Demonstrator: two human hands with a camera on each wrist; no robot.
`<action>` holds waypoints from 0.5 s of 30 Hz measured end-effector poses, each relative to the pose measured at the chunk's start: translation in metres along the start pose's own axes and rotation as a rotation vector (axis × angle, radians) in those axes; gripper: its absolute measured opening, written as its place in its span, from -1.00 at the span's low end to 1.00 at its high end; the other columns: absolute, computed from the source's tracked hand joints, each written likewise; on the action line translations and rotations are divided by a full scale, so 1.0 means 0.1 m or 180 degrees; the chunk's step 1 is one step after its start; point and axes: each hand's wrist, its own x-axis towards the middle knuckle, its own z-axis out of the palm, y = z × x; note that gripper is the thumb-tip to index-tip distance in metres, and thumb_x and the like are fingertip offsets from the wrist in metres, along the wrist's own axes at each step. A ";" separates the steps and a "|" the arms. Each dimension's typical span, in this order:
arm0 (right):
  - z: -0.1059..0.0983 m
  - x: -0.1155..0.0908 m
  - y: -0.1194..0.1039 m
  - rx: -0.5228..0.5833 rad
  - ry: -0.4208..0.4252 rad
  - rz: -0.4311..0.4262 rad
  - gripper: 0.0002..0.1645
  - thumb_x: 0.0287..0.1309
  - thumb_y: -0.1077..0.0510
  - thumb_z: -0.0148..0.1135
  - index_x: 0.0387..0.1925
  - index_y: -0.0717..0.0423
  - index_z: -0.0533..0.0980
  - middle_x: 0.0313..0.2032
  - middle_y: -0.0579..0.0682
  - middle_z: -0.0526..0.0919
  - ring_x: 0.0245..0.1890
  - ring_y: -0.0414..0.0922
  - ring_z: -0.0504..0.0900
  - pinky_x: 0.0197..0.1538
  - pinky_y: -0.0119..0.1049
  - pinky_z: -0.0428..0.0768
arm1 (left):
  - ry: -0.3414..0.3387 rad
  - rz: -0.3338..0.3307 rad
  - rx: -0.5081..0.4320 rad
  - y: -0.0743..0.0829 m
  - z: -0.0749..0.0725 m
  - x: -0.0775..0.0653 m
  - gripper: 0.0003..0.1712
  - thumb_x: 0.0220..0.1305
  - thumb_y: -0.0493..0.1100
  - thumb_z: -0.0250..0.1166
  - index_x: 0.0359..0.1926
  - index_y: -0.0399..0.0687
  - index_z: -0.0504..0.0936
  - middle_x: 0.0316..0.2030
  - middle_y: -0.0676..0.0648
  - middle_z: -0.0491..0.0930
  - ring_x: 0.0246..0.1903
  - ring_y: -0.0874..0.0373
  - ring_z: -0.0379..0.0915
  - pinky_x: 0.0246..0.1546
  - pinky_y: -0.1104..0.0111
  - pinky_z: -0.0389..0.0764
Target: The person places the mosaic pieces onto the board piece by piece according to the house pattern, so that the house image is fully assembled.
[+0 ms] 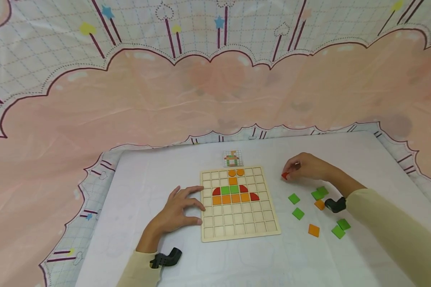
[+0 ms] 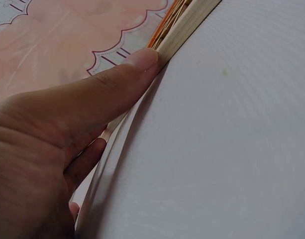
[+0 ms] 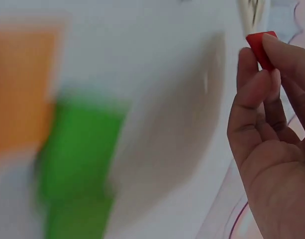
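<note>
The step in hand looks to be adding one more piece to the gridded board (image 1: 238,219), which lies between the hands on the worktop (image 1: 158,171). The right hand (image 1: 305,166) pinches a red piece (image 3: 260,46) between thumb and fingers, off to the right of the board, with loose green tiles (image 1: 298,213) and orange tiles (image 1: 313,230) nearer the wearer. The left hand (image 1: 179,209) is loosely spread, thumb and fingertips touching the board's left edge — steadying it, I judge. The next move seems to call for carrying the red piece leftward, perhaps to the bare cell at the orange row's left end, near the left fingertips. The piece is small and bright red — its full outline is hidden by the fingers. Just beyond the pale wooden board lies a pattern card (image 1: 233,158).
</note>
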 end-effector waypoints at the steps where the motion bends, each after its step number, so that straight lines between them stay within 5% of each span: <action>1: 0.03 0.05 -0.05 0.0061 -0.0033 -0.0046 -0.83 0.19 0.11 0.45 -0.16 0.00 0.73 -0.21 -0.08 0.73 -0.14 -0.09 0.59 0.01 -0.33 0.62 | 0.0002 0.0002 -0.0003 0.00 0.00 0.00 -0.66 -0.10 0.07 0.65 -0.26 0.46 0.72 0.47 0.06 0.35 0.50 -0.05 0.21 0.56 -0.19 -0.32; 15: 0.62 0.53 -0.79 0.0430 -0.0444 -0.0450 -0.88 0.18 0.08 0.48 -0.24 -0.09 0.70 -0.28 -0.08 0.67 -0.11 -0.05 0.55 0.01 -0.25 0.60 | 0.0006 -0.0005 -0.0016 -0.01 0.00 0.00 -0.65 -0.10 0.06 0.66 -0.27 0.48 0.71 0.46 0.07 0.36 0.49 -0.03 0.21 0.57 -0.18 -0.32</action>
